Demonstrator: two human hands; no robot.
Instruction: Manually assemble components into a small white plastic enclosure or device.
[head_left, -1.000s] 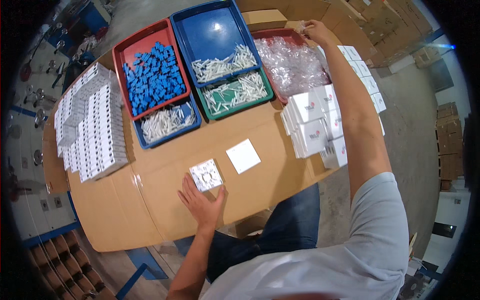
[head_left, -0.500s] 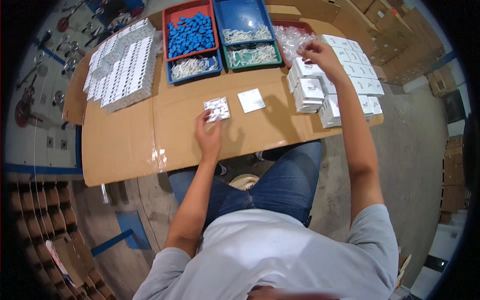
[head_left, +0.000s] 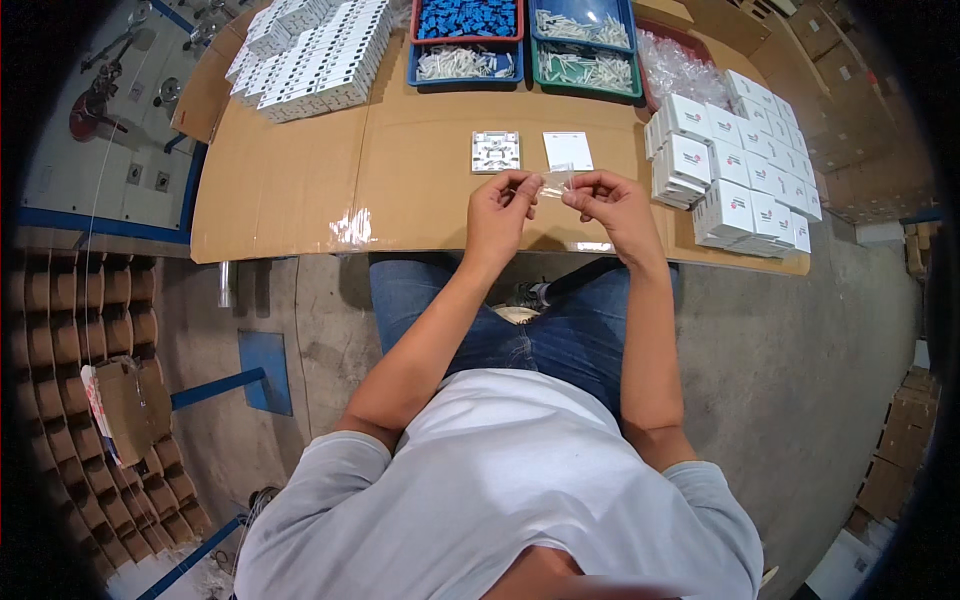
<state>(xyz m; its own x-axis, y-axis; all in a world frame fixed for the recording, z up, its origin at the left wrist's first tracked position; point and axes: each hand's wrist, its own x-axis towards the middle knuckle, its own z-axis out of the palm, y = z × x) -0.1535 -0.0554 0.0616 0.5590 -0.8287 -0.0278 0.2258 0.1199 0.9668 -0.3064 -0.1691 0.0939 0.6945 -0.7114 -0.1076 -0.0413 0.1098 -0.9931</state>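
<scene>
A small clear plastic bag (head_left: pixel 554 185) is stretched between my two hands over the near part of the cardboard-covered table. My left hand (head_left: pixel 500 212) pinches its left end between thumb and fingers. The other end is pinched in my right hand (head_left: pixel 622 212). Just beyond my left hand lies a white square frame (head_left: pixel 496 152) with metal-looking parts inside. To its right is a plain white square plate (head_left: pixel 567 148), its near edge partly behind the bag. What the bag contains is too small to make out.
White boxes (head_left: pixel 690 160) are stacked at the right; white square units (head_left: pixel 330 62) stand in rows at far left. Trays at the back hold blue pieces (head_left: pixel 467 18) and white plastic pieces (head_left: pixel 455 64). A red tray (head_left: pixel 650 98) holds clear bags (head_left: pixel 680 68).
My right hand has come back from the far right tray to the middle. My left hand has left the square frame. Both hands now hold the clear bag; the view has shifted.
</scene>
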